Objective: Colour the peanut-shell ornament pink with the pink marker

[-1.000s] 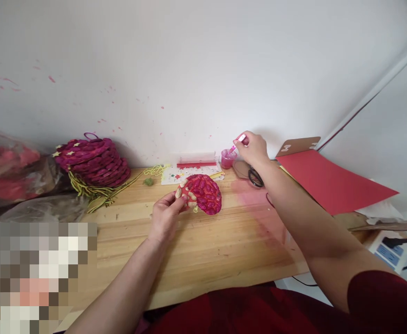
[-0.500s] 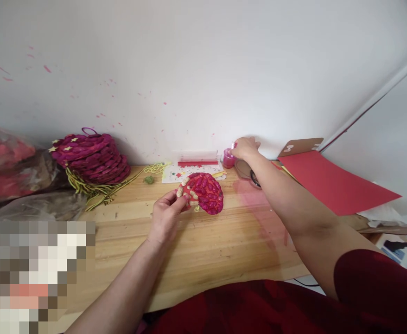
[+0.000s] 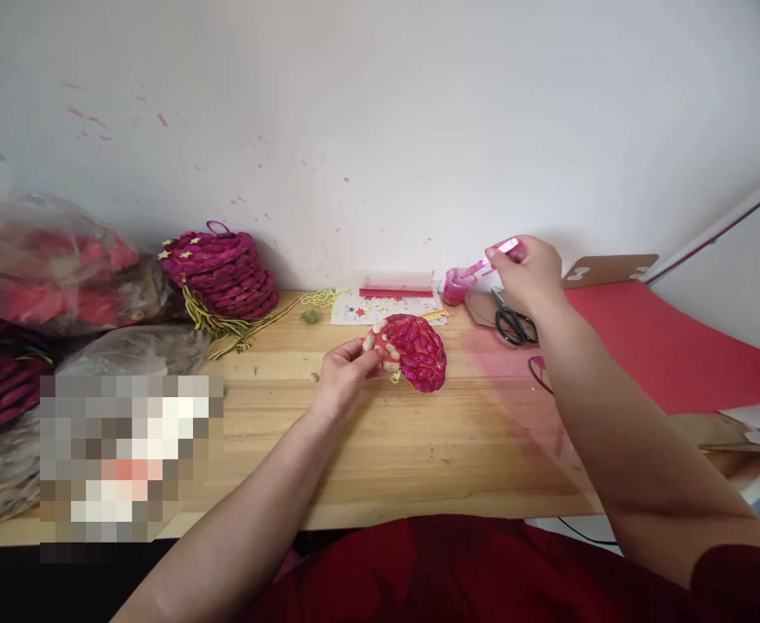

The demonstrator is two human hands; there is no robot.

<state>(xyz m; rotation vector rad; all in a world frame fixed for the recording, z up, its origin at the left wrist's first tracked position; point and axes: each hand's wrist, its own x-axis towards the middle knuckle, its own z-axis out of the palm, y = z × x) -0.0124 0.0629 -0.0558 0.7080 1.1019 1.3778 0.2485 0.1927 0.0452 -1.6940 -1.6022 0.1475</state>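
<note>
My left hand (image 3: 347, 370) pinches the left edge of a rounded red card piece covered in peanuts (image 3: 419, 350), held above the table. Most of its peanuts are painted magenta; those by my thumb are bare tan, and a yellow loop hangs below. In my right hand (image 3: 531, 270) is a paintbrush (image 3: 500, 253) with a pale handle, gripped between thumb and fingers. Its lower end slants down to the mouth of a small clear cup of magenta paint (image 3: 459, 287). Whether the bristles touch the paint, I cannot tell.
Black scissors (image 3: 515, 327) and red card sheets (image 3: 666, 346) lie right. A stack of magenta peanut pieces (image 3: 237, 277) with yellow cords stands left, beside plastic bags (image 3: 74, 268). Behind the held piece lies a white sheet with small stars (image 3: 347, 310). The wooden table (image 3: 380, 467) meets a paint-spattered wall.
My right hand has lifted up and back from the paint cup, bringing the brush into clear sight. The left hand still holds the peanut piece. The view has swung left.
</note>
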